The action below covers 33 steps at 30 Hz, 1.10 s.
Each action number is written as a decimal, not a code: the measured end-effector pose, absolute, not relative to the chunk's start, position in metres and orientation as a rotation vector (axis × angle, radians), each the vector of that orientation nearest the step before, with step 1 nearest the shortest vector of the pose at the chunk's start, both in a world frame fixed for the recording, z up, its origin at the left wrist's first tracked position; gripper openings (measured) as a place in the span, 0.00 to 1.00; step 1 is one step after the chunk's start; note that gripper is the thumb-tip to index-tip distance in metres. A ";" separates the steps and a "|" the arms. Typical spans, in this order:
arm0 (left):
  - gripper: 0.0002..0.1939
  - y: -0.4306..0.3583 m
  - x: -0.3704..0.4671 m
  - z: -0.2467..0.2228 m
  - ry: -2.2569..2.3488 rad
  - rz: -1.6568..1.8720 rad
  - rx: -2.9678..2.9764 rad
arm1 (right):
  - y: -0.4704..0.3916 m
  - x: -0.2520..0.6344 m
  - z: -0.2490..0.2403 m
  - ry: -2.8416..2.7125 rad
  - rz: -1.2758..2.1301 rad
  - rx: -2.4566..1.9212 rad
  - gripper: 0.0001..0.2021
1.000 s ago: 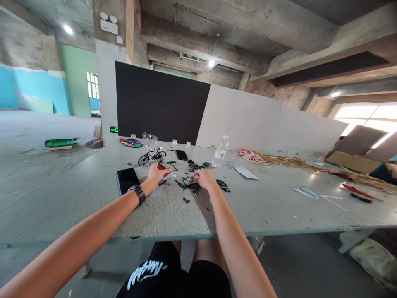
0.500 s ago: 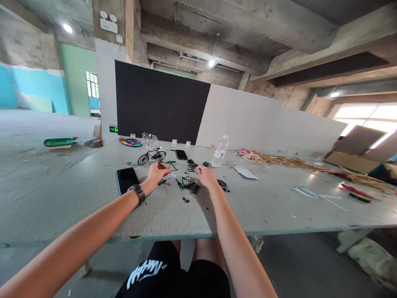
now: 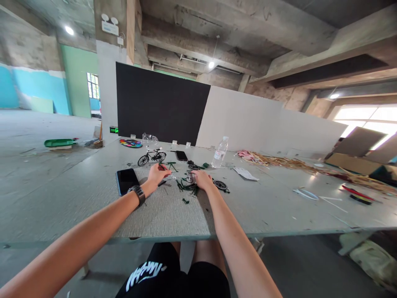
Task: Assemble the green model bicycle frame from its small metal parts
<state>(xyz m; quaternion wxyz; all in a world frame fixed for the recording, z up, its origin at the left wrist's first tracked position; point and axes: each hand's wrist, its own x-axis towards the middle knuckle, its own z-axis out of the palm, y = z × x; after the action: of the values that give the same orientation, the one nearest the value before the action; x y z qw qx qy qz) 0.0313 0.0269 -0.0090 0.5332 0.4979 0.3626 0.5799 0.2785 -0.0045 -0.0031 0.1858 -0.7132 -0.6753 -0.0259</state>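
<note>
Left hand [image 3: 157, 174] is holding its thumb and forefinger close together at one green frame [image 3: 173, 166], which is projecting to their right; whether they are clamping it cannot be told. Right hand [image 3: 201, 179] is arching over the far right side of one pile of green parts [image 3: 187, 187]; its grip is hidden. The pile is lying between the two hands; its pieces are too small to count. One separate green piece [image 3: 185, 201] is lying nearer. One wheel [image 3: 220, 185] is lying just right of the right hand. One model bicycle [image 3: 152, 157] is standing beyond the left hand. Two phones are lying flat: one near phone [image 3: 127, 180] to the left, one far phone [image 3: 181, 155] beyond the frame.
</note>
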 end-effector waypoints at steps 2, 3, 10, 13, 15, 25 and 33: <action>0.14 0.028 0.031 -0.010 0.868 1.388 1.189 | -0.008 0.276 0.002 -1.903 -0.086 -1.966 0.15; 0.14 0.028 0.031 -0.010 0.870 1.392 1.189 | -0.011 0.274 0.006 -1.909 -0.099 -1.932 0.14; 0.16 0.031 0.031 -0.010 0.866 1.402 1.206 | -0.021 0.255 0.021 -2.196 0.004 -1.614 0.17; 0.16 0.031 0.031 -0.011 0.866 1.402 1.207 | -0.021 0.253 0.019 -2.180 -0.006 -1.608 0.17; 0.16 0.031 0.031 -0.011 0.865 1.403 1.203 | -0.021 0.252 0.019 -2.146 -0.046 -1.605 0.15; 0.15 0.030 0.030 -0.010 0.865 1.407 1.216 | -0.025 0.245 0.024 -2.219 -0.023 -1.549 0.17; 0.16 0.029 0.030 -0.009 0.866 1.406 1.224 | -0.023 0.246 0.024 -2.215 0.026 -1.597 0.11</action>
<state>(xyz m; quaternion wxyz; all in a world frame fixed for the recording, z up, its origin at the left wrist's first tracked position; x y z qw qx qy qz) 0.0301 0.0287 -0.0089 0.5165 0.5098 0.3608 0.5857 0.2461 -0.0233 0.0240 0.2038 -0.5725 -0.7941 0.0093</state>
